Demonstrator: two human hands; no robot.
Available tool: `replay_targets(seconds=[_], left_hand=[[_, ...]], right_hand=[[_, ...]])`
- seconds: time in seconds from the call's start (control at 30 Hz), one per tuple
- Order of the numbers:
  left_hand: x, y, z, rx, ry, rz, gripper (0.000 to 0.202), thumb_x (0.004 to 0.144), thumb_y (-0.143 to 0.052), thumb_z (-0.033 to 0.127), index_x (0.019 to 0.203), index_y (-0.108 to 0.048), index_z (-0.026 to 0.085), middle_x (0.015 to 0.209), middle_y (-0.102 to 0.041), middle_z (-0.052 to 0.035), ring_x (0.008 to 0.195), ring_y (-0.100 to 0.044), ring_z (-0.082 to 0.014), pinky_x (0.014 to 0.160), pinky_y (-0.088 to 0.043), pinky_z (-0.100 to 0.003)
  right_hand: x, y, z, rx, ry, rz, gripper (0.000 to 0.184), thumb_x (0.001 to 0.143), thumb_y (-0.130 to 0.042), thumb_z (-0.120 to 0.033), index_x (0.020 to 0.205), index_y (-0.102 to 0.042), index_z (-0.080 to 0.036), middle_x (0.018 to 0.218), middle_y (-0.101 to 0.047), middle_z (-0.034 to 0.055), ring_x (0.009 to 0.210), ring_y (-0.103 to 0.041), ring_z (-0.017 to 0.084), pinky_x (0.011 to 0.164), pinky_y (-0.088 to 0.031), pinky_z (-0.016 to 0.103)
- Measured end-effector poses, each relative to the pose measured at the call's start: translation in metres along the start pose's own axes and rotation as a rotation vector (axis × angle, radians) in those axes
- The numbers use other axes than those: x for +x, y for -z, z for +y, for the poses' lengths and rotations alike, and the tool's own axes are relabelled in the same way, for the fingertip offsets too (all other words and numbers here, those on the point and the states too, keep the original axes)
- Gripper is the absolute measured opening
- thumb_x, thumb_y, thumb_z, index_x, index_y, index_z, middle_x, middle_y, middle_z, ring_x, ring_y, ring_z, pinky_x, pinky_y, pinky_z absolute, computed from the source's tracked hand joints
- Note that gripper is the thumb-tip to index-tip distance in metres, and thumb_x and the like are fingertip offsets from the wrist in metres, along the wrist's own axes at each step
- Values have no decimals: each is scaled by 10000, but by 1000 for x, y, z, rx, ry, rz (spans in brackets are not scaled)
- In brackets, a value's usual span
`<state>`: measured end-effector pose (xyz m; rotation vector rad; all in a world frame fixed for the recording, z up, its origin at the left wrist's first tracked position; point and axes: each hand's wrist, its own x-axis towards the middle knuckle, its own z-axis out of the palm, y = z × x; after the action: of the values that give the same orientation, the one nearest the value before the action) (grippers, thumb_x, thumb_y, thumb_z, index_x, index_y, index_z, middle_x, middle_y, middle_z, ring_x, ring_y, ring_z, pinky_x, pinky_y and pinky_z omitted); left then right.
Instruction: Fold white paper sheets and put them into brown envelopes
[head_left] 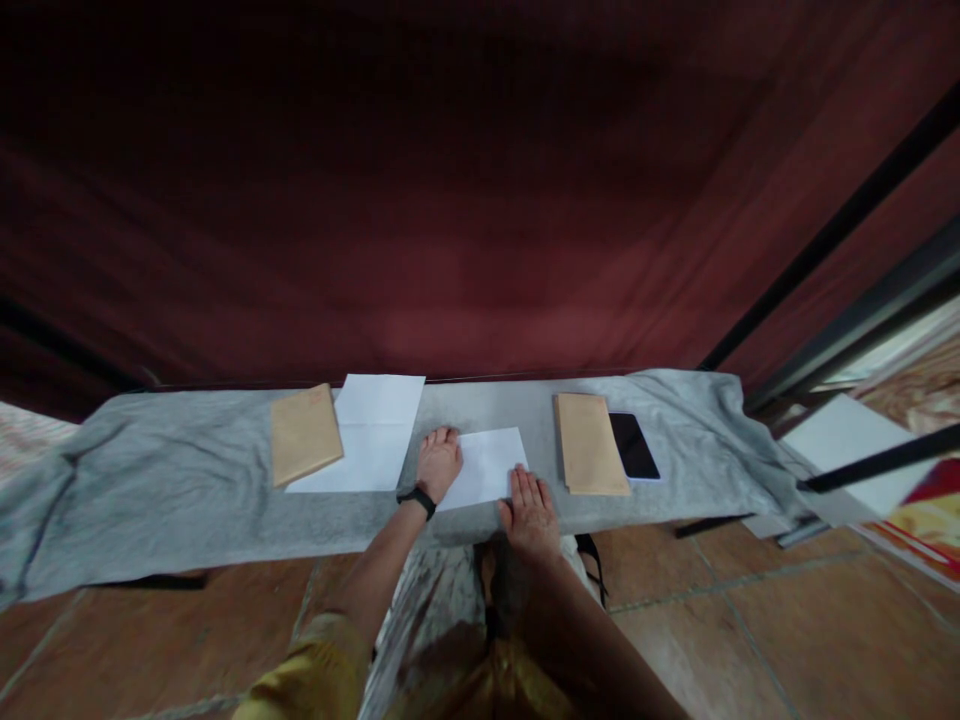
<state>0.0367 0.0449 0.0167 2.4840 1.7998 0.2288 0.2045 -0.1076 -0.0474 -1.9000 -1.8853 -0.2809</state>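
A white sheet of paper (pixel 487 462), apparently folded, lies flat in front of me on the cloth-covered table. My left hand (pixel 439 462), with a dark band on its wrist, rests on the paper's left side, fingers pointing up and to the right. On the right edge of the paper lies my right hand (pixel 531 510), its fingers stretched out flat. Left of my left hand is a larger white sheet (pixel 379 440) with a crease across it. A brown envelope (pixel 304 435) overlaps that sheet's left side.
A stack of brown envelopes (pixel 592 445) lies on the right, partly against a dark-screened phone (pixel 636 447). Grey cloth (pixel 202 480) covers the narrow table. A dark red curtain-like surface (pixel 465 250) rises behind it, and black bars (pixel 825 235) slant at the right.
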Motion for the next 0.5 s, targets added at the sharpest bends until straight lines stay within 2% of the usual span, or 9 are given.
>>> replay_targets(seconds=[0.13, 0.27, 0.37, 0.43, 0.5], left_hand=[[7, 9, -5, -70, 43, -39, 342, 882, -491, 219, 1167, -670, 154, 1220, -656, -154, 1176, -578, -295, 1056, -398, -423], [0, 18, -16, -209, 111, -73, 235, 852, -515, 185, 997, -699, 191, 1093, -703, -112, 1122, -609, -260, 1015, -418, -374], [-14, 21, -27, -379, 209, -94, 126, 830, -555, 194, 852, -679, 202, 850, -704, -55, 933, -654, -232, 864, -468, -328], [-25, 21, -35, -522, 291, -100, 74, 802, -590, 200, 747, -640, 204, 678, -639, -5, 789, -648, -207, 745, -467, -294], [-38, 20, -40, -689, 385, -85, 102, 780, -621, 216, 682, -595, 200, 586, -568, 28, 700, -626, -185, 659, -446, -264]], right_hand=[[-1, 0, -1, 6, -8, 11, 552, 1033, -394, -364, 1509, -423, -85, 1511, -497, 156, 1399, -451, 276, 1186, -275, 446], [-3, 1, 0, 46, 6, 44, 546, 1035, -402, -356, 1520, -406, -105, 1517, -495, 141, 1401, -450, 267, 1189, -277, 455], [-5, 3, 3, 97, 35, 48, 541, 1030, -416, -323, 1532, -385, -125, 1521, -494, 126, 1410, -443, 260, 1197, -274, 465], [-7, 5, 6, 141, 63, 33, 554, 1017, -431, -291, 1546, -361, -142, 1529, -487, 115, 1421, -430, 254, 1204, -272, 474], [-9, 8, 8, 189, 88, 10, 582, 998, -442, -256, 1561, -333, -158, 1537, -479, 105, 1432, -417, 249, 1210, -276, 484]])
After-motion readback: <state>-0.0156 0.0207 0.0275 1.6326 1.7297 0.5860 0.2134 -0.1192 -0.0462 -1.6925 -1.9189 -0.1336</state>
